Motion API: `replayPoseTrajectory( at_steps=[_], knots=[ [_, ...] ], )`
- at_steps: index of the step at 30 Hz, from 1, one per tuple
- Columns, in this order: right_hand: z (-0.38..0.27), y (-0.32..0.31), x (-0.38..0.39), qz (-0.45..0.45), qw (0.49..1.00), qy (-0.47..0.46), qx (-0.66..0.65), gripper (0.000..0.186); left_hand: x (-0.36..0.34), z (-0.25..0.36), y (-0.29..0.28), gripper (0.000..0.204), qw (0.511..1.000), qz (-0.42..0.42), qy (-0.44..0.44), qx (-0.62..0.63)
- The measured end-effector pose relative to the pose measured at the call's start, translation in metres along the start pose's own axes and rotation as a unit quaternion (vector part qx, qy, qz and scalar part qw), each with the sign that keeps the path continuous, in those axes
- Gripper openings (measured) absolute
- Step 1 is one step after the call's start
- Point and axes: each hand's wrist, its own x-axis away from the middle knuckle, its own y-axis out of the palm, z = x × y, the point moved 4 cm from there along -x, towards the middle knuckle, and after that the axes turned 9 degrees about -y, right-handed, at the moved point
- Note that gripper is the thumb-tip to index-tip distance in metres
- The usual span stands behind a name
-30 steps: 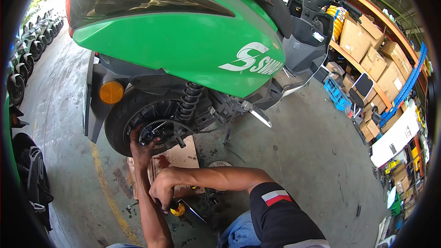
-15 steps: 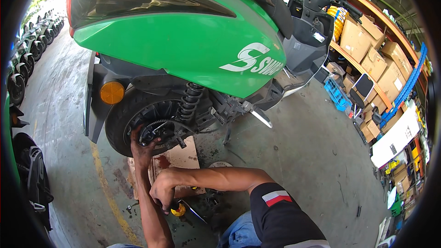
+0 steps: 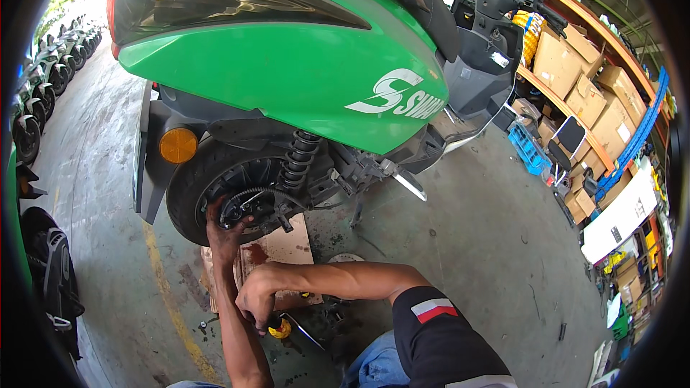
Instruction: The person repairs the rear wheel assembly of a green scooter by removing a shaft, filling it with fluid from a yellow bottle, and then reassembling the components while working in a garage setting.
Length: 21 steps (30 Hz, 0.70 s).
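Observation:
My left hand (image 3: 225,233) reaches up to the scooter's rear wheel (image 3: 188,194), its thumb and fingers around a dark part that looks like a brake caliper (image 3: 243,210). A spiral-wrapped hose (image 3: 266,190) curves over that part. Lower down, my right hand (image 3: 255,298) is closed and crosses over my left forearm. Against its fingertips is a yellow and black rounded object (image 3: 280,329); what the fingers hold is mostly hidden. A thin metal tool (image 3: 305,333) lies beside it. Under the wheel is a stained piece of cardboard (image 3: 291,241).
The green scooter body (image 3: 280,65) overhangs the wheel, with a shock absorber (image 3: 299,158) and orange reflector (image 3: 178,145). A round metal plate (image 3: 346,258) lies on the floor. Shelves with cardboard boxes (image 3: 557,61) stand right; another scooter (image 3: 54,266) is at left.
The view has shifted very slightly. Both hands keep nearly the same place and grip.

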Motion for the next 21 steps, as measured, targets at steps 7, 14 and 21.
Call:
replayPoseTrajectory(
  at_steps=[7,14,21],
  knots=[
    [-0.001,0.001,0.001,0.004,1.000,-0.003,0.002,0.042,0.003,0.003,0.001,0.071,1.000,-0.003,0.003,0.001],
    [-0.003,-0.002,0.006,0.013,1.000,-0.017,0.011,0.042,0.002,0.007,0.001,0.072,1.000,0.012,0.015,-0.021],
    [-0.001,0.000,0.000,0.016,0.999,-0.032,0.004,0.044,-0.008,-0.028,0.004,0.082,0.999,0.009,-0.016,0.047]
  ],
)
